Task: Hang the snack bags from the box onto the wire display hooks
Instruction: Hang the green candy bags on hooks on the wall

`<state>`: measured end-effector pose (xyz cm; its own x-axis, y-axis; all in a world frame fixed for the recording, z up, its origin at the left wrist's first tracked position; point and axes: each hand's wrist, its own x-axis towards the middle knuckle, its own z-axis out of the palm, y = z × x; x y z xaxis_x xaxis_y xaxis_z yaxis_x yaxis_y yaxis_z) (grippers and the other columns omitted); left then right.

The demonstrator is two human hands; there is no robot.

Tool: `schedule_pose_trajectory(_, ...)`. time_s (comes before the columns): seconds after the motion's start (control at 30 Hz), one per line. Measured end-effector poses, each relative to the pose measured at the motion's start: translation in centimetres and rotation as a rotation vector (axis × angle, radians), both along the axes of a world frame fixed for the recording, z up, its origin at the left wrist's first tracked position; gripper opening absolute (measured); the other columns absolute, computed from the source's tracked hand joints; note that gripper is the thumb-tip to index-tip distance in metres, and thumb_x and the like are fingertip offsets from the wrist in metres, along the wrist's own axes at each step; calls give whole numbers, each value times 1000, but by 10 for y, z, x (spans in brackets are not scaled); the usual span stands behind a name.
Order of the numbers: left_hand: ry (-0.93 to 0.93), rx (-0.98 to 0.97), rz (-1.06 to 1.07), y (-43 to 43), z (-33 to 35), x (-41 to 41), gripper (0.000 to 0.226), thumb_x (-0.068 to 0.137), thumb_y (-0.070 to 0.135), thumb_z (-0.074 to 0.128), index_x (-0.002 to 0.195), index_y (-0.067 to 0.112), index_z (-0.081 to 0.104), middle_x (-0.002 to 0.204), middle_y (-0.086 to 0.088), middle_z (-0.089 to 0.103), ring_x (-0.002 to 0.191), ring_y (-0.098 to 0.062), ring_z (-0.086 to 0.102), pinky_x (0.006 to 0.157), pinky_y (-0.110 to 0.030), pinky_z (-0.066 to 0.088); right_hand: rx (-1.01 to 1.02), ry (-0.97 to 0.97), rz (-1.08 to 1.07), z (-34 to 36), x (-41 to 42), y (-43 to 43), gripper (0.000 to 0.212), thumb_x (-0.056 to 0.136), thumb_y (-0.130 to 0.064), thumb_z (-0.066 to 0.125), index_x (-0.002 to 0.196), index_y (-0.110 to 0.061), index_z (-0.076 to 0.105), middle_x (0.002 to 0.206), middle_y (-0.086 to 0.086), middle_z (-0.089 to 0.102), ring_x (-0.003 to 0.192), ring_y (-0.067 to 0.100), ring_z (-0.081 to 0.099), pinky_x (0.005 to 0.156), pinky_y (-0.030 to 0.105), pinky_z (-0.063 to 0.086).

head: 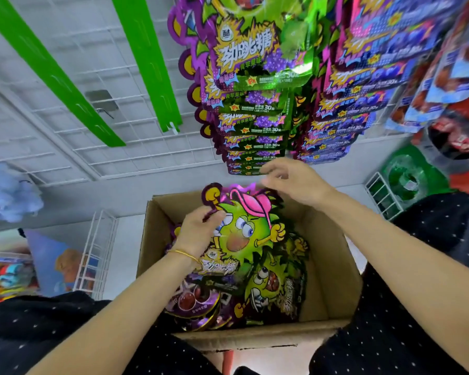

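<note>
Where the frame is cutting off at nine o'clock, a plush is showing only as a blurred pale-blue lump. Below it, at eight o'clock, colourful packs are lying too smeared to read, beside a white rack. Two green strips are running down the wire grid from eleven o'clock, their tops cut off by the frame edge. Between them a bare hook is sticking out under a grey plate.

At the centre a box is standing open, its near corners hidden by the person's forearms. The left hand, wearing a gold bangle, is gripping a bag by its left edge. Its fingers are curling over that edge and holding the bag upright over the box's far half, and the wrist is hiding the bag's lower left. Under it more bags are lying in the box, overlapping so that their number is hard to make out.

The right hand is hovering at the held bag's one o'clock, blurred, with fingers loosely curved next to its top edge. Whether they are pinching it I cannot tell.

Above that hand, at twelve o'clock, green-purple hung bags are dangling in a row before the grid. Each is covering most of the one behind, and their hooks are concealed. Just right of them, pink-blue packs are hanging likewise. At two o'clock red-blue packs are blurring out at the frame edge. At three o'clock a second rack is holding a green pack whose print is unreadable.
</note>
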<state>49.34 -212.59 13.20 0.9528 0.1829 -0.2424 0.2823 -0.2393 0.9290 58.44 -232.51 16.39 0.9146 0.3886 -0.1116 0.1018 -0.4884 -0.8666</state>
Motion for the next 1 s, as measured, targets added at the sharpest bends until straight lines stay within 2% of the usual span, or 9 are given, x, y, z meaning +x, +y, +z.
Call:
schedule_pose_trajectory(0.1,33,-199,108,6,7,6,17,88,13,58,72,18,64,76,-5,58,79,-20,52,78,-33,42,77,83,-51,-2,3,-12,20,87,-17,63,106,-10,64,103,6,66,91,9,60,74,10,44)
schedule_pose_trajectory(0.17,19,-262,125,4,16,8,15,89,10,56,76,17,62,78,-4,61,74,-14,58,72,-23,47,166,137,-52,1,-2,-8,18,87,-12,63,104,-8,64,101,4,65,93,7,59,80,12,45)
schedule_pose_trajectory(0.33,0,-351,75,1,43,5,9,86,11,57,91,7,63,87,-8,66,86,-24,61,82,-32,51,291,117,-40,34,-9,-8,6,88,-8,60,84,-10,64,77,-5,64,67,-2,59,68,7,46)
schedule_pose_trajectory(0.43,-136,-455,111,9,89,18,30,84,15,58,113,9,56,102,-8,64,91,-21,62,78,-32,54,259,38,-25,67,-7,-18,10,88,-9,59,87,-2,66,77,-4,65,69,0,58,67,6,44)
schedule_pose_trajectory(0.57,-568,-91,115,10,188,58,36,86,12,61,120,11,52,119,-4,57,103,-11,56,92,-22,46,107,-209,24,128,3,-25,11,88,-14,61,78,-18,63,70,-16,57,61,-11,51,64,8,40)
schedule_pose_trajectory(0.7,-803,203,42,-23,287,116,39,85,8,61,122,3,51,115,-5,57,98,-9,54,76,0,40,-44,-554,24,197,20,-21,17,88,-20,62,73,-26,56,66,-17,45,63,-5,44,61,12,32)
schedule_pose_trajectory(0.83,-868,292,130,-45,349,163,41,83,9,62,121,-3,50,118,-16,58,109,-24,57,91,-22,41,-77,-779,-14,256,41,-19,11,87,-22,62,91,-12,66,74,-11,50,75,9,47,61,13,33)
schedule_pose_trajectory(0.9,-860,283,188,-51,365,174,38,84,11,62,116,-5,52,113,-18,60,106,-25,58,86,-25,41,-66,-838,-24,279,48,-16,12,87,-19,63,90,-9,67,78,-5,54,76,11,49,63,19,31)
schedule_pose_trajectory(1.0,-810,184,186,-53,379,182,33,85,17,63,109,-6,57,98,-18,61,88,-22,56,75,-31,45,-33,-914,-30,307,57,-9,12,86,-16,63,76,-21,61,61,-13,45,61,5,43,57,18,29)
